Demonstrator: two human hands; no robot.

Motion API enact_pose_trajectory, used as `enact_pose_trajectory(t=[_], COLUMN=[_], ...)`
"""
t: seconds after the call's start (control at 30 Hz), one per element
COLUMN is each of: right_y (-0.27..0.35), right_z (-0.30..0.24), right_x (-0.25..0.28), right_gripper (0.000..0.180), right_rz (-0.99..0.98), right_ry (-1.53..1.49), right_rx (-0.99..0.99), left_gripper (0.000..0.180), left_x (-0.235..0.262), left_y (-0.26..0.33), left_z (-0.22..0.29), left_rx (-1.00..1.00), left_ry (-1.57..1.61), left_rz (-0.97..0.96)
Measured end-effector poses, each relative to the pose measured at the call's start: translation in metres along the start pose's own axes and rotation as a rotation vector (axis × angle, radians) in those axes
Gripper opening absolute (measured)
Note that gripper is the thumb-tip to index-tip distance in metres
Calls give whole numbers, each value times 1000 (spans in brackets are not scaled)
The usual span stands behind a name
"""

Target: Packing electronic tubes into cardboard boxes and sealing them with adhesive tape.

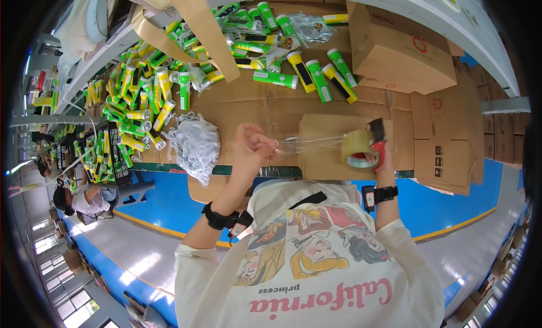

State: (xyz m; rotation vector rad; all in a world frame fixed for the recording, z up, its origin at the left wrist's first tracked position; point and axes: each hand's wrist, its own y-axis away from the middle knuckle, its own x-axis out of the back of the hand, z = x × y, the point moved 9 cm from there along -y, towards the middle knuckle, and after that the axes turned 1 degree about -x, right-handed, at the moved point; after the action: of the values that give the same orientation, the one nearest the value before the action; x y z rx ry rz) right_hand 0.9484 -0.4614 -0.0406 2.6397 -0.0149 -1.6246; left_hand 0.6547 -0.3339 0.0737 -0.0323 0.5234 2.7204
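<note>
My left hand [252, 149] pinches the loose end of a strip of clear packing tape [307, 145]. The strip stretches, slightly wrinkled, across to the tape roll. In my right hand [384, 162] is a tape dispenser [376, 130] with a black head and a red handle, carrying the yellowish roll [358, 147]. The fingers of that hand are partly hidden behind the dispenser. Beneath the tape lies a flat brown cardboard carton [322, 127] on the cardboard-covered table. Left of my left hand sits a heap of white cord loops [195, 146], not touching it.
Many green and yellow flashlights [141, 96] are piled at the left and back of the table. Several lie apart near the middle, such as a green one [319, 81]. Cardboard boxes [403, 51] stand at the right. A person [84, 198] sits at the far left.
</note>
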Motion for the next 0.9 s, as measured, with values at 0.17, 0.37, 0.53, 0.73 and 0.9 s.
enact_pose_trajectory(t=[0.17, 0.37, 0.53, 0.73, 0.9], right_y=[6, -9, -8, -15, -18], right_z=[-4, -7, -21, -30, -36], right_x=[27, -7, -22, -56, -83], right_gripper=[46, 35, 33, 29, 25], right_rz=[555, 278, 290, 251, 252], right_ry=[504, 577, 802, 985, 1196], right_rx=[-92, -133, -303, -361, -378], left_gripper=[48, 54, 52, 57, 33], left_x=[23, 37, 68, 60, 38], left_y=[5, 0, 7, -9, -18], left_z=[8, 17, 36, 4, -30], left_rx=[6, -99, -166, -187, -120], left_ry=[-27, -13, -106, -300, -427], left_rz=[81, 139, 148, 139, 7])
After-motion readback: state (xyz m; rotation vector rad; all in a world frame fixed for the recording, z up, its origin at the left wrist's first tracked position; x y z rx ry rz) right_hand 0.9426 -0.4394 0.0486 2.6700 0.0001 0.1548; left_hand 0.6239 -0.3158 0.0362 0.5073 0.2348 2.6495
